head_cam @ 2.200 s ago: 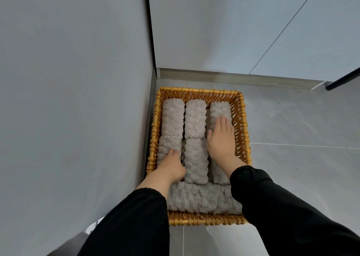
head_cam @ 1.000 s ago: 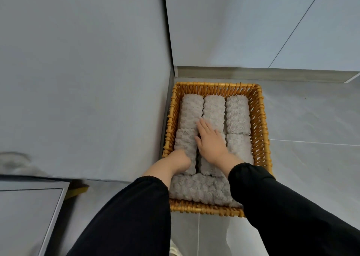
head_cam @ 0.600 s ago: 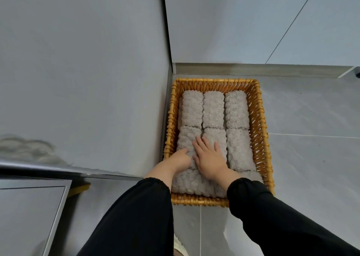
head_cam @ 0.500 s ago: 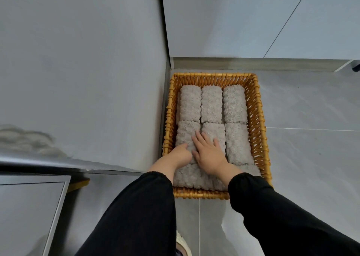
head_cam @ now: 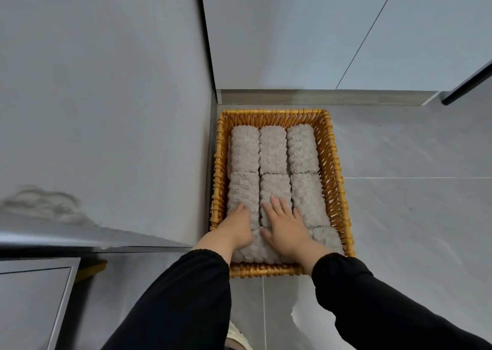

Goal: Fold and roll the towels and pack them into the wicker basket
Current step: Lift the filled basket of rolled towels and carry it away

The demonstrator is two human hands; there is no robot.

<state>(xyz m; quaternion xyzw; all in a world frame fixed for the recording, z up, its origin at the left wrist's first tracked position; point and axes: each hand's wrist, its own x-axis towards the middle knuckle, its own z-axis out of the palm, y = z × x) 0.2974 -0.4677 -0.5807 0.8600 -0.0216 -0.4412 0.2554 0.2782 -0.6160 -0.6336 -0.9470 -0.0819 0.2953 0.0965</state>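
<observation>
The wicker basket (head_cam: 334,174) sits on the floor in a corner, packed with several rolled grey towels (head_cam: 273,150) in two rows of three, plus one roll lying crosswise (head_cam: 327,239) at the near end. My right hand (head_cam: 286,224) lies flat with straight fingers on the middle near towel (head_cam: 275,187). My left hand (head_cam: 238,227) rests on the near left towel (head_cam: 243,187), fingers bent down onto it; its fingertips are mostly hidden.
A grey cabinet side (head_cam: 106,110) stands hard against the basket's left edge. Grey wall panels (head_cam: 319,30) and a skirting strip close off the far side. Tiled floor (head_cam: 412,216) spreads out to the right. A shoe tip (head_cam: 237,336) shows below.
My right hand slid from the right column of towels to the middle near one and drew back toward me. The left hand stayed on the near left towel. The view shifted slightly.
</observation>
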